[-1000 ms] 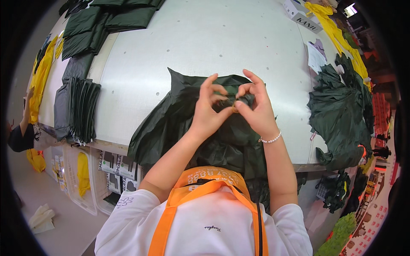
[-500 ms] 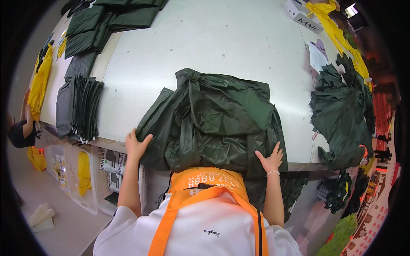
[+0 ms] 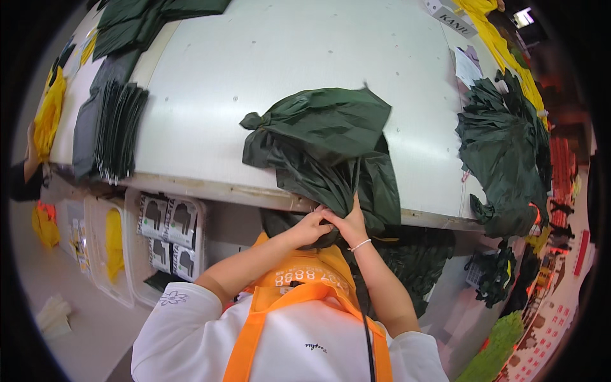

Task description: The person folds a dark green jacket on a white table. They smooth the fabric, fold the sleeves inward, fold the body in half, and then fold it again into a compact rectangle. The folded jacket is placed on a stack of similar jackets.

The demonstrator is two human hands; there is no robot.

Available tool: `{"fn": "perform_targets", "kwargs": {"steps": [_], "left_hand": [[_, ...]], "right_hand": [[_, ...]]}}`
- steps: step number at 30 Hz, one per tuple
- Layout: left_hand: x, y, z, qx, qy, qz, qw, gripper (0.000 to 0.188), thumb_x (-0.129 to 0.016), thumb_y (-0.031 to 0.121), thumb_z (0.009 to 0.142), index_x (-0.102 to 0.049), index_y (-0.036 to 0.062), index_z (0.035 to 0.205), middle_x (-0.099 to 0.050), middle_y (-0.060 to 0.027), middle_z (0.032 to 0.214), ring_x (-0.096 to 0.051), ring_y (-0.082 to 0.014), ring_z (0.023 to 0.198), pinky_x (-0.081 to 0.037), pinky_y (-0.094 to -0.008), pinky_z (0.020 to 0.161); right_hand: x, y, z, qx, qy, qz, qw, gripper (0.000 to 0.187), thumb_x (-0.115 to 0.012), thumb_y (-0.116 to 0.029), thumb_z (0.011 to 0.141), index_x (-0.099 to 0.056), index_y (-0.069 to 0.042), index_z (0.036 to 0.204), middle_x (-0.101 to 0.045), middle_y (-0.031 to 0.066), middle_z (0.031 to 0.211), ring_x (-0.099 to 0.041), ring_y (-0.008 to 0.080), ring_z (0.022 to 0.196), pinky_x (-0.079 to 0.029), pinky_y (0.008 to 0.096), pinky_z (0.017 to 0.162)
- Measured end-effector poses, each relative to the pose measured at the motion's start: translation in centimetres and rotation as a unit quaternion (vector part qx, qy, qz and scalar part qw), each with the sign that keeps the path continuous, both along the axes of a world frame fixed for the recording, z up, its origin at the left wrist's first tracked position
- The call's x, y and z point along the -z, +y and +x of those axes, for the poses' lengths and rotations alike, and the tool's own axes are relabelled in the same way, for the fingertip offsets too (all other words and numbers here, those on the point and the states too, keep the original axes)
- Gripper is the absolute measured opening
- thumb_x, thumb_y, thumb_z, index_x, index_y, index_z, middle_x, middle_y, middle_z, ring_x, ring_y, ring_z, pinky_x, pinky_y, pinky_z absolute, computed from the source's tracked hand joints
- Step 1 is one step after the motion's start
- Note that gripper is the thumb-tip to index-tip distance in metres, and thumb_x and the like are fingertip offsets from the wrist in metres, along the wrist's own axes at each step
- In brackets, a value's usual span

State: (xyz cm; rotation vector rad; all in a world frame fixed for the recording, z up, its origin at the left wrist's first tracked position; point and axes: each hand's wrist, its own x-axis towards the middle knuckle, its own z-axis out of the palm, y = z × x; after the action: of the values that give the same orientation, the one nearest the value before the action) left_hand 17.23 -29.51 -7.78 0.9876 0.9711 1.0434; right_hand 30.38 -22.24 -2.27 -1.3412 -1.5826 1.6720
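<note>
A dark green garment (image 3: 324, 124) of thin, slightly shiny fabric lies bunched on the near edge of the pale table (image 3: 210, 137), partly hanging over it. Its folds draw together toward my two hands, which meet at the table's front edge. My right hand (image 3: 350, 224) is closed on the gathered fabric, the thumb side pointing up along the folds. Beside it, my left hand (image 3: 310, 229) is closed on the garment's lower part, its fingers touching the right hand. The hands hide the fabric right under them.
On the left stands a row of folded dark green pieces (image 3: 118, 130). A heap of dark green garments (image 3: 503, 146) lies at the right, near yellow fabric (image 3: 509, 51) and a white box (image 3: 450, 18). Clear plastic bins (image 3: 130, 254) sit below the table; another person's arm (image 3: 30, 167) shows far left.
My hands were apart and spread on the garment's two sides; now they have come together at its near edge. The garment, earlier spread wide, is gathered and narrower.
</note>
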Motion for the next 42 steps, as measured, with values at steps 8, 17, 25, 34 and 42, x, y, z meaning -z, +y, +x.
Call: {"fn": "perform_targets", "kwargs": {"steps": [8, 17, 25, 34, 42], "left_hand": [[-9.1, -13.7, 5.5, -0.188, 0.307, 0.038, 0.932, 0.037, -0.071, 0.026, 0.074, -0.066, 0.0072, 0.105, -0.065, -0.0157, 0.104, -0.058, -0.031, 0.105, -0.044, -0.0365, 0.091], [-4.7, -32.2, 4.6, -0.552, 0.019, -0.275, 0.787, 0.068, -0.07, 0.028, 0.078, -0.041, 0.0045, 0.135, -0.049, -0.0131, 0.132, -0.047, -0.0262, 0.121, -0.037, -0.0356, 0.101], [0.0, -37.5, 11.3, -0.45, -0.549, -0.098, 0.697, 0.07, -0.069, 0.021, 0.079, -0.035, 0.0031, 0.138, -0.047, -0.0123, 0.134, -0.046, -0.0238, 0.122, -0.036, -0.0352, 0.102], [-1.7, -38.1, 13.3, -0.542, -0.235, -0.189, 0.785, 0.042, -0.063, 0.009, 0.08, -0.052, -0.0004, 0.12, -0.06, -0.0069, 0.111, -0.058, -0.0173, 0.1, -0.044, -0.03, 0.09], [2.9, -27.7, 10.7, -0.583, -0.264, -0.186, 0.745, 0.042, -0.065, 0.01, 0.082, -0.051, -0.0037, 0.119, -0.061, -0.0111, 0.11, -0.058, -0.0202, 0.099, -0.045, -0.0321, 0.088]], "right_hand": [[-3.5, -8.6, 6.9, -0.115, 0.059, 0.003, 0.992, 0.05, -0.072, -0.006, 0.07, -0.056, 0.004, 0.116, -0.065, 0.0072, 0.108, -0.056, 0.0109, 0.097, -0.044, 0.0249, 0.087], [-13.7, -18.4, 9.1, -0.381, 0.183, -0.148, 0.894, 0.048, -0.07, -0.002, 0.075, -0.052, 0.006, 0.119, -0.062, 0.0072, 0.112, -0.055, 0.0099, 0.097, -0.043, 0.0249, 0.088], [-10.3, -24.0, 2.7, -0.365, 0.132, 0.038, 0.921, 0.05, -0.072, -0.006, 0.074, -0.052, 0.006, 0.119, -0.064, 0.0105, 0.108, -0.058, 0.0123, 0.099, -0.045, 0.0267, 0.087], [2.2, -26.9, -0.7, -0.492, -0.196, 0.059, 0.846, 0.111, -0.075, -0.044, 0.071, -0.01, 0.016, 0.138, -0.031, 0.0341, 0.139, -0.034, 0.0365, 0.131, -0.03, 0.0353, 0.106], [5.2, -26.0, 7.7, -0.35, -0.063, -0.104, 0.929, 0.133, -0.086, -0.011, 0.061, 0.019, -0.004, 0.142, -0.028, 0.0157, 0.142, -0.033, 0.0235, 0.129, -0.03, 0.0332, 0.107]]}}
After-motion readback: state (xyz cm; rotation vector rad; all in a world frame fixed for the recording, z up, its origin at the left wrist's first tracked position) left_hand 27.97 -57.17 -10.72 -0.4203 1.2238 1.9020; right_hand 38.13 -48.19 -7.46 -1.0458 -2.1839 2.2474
